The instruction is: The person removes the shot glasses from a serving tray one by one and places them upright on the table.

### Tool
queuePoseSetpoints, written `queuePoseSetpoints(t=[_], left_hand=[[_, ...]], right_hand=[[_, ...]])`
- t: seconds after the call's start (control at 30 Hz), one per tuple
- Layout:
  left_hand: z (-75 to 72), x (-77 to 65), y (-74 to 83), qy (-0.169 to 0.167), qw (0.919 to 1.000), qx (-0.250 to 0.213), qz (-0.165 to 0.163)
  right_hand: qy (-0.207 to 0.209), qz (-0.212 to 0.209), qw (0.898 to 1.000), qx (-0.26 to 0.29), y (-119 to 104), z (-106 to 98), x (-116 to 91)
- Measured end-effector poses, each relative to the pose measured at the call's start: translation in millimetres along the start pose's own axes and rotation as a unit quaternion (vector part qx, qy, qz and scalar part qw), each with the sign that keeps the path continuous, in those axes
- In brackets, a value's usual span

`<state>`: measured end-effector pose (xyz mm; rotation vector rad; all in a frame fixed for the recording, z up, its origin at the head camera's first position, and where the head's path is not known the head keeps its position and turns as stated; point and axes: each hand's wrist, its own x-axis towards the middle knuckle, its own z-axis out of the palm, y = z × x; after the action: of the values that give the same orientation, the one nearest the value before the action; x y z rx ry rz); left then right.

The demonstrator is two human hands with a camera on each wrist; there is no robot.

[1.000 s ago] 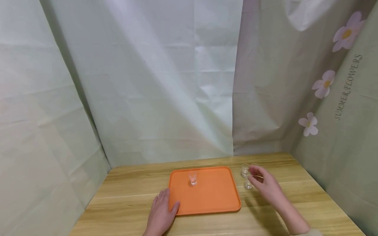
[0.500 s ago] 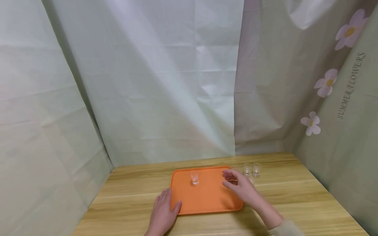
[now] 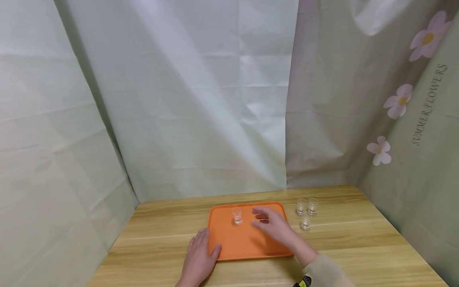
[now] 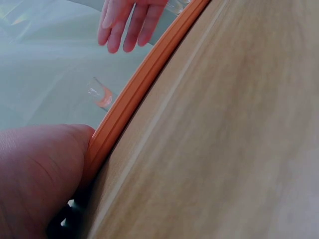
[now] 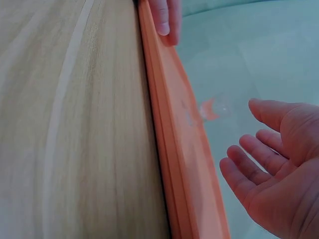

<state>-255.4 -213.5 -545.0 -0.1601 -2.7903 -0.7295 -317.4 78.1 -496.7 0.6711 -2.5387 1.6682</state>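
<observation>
An orange tray [image 3: 247, 243] lies on the wooden table, with one small clear shot glass [image 3: 237, 216] standing upright toward its back left. My left hand [image 3: 199, 257] rests at the tray's front left corner, its thumb on the rim and its fingers along the left edge. Above the tray's right half hovers my right hand [image 3: 273, 227], fingers loosely spread and apart from the glass; the right wrist view shows nothing in this hand [image 5: 279, 164]. Right of the tray, several things stand grouped: a front shot glass [image 3: 305, 222], a back left glass [image 3: 301, 206] and a back right glass [image 3: 312, 206].
The wooden table [image 3: 358, 239] extends on both sides of the tray. Pale green curtains [image 3: 201, 119] hang behind and at the sides, the right one printed with flowers [image 3: 379, 150] and lettering. A dark and yellow wrist device [image 3: 304, 281] shows at the right sleeve.
My right hand has left the group of glasses and moved left over the tray, holding nothing. The three glasses at the right now show uncovered. My left hand has stayed at the tray's corner.
</observation>
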Motion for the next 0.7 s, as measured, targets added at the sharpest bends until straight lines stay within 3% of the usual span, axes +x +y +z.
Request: queuePoseSetpoints(t=[0.3, 0.7], left_hand=[[-1.5, -2.7, 0.6, 0.003, 1.0000, -0.003, 0.004], [-3.0, -7.0, -2.0, 0.005, 1.0000, -0.001, 0.005]], right_hand=[[-0.011, 0.035, 0.999, -0.016, 4.4, 16.4, 15.3], [-0.003, 0.038, 0.999, -0.010, 9.4, 36.5, 33.0]])
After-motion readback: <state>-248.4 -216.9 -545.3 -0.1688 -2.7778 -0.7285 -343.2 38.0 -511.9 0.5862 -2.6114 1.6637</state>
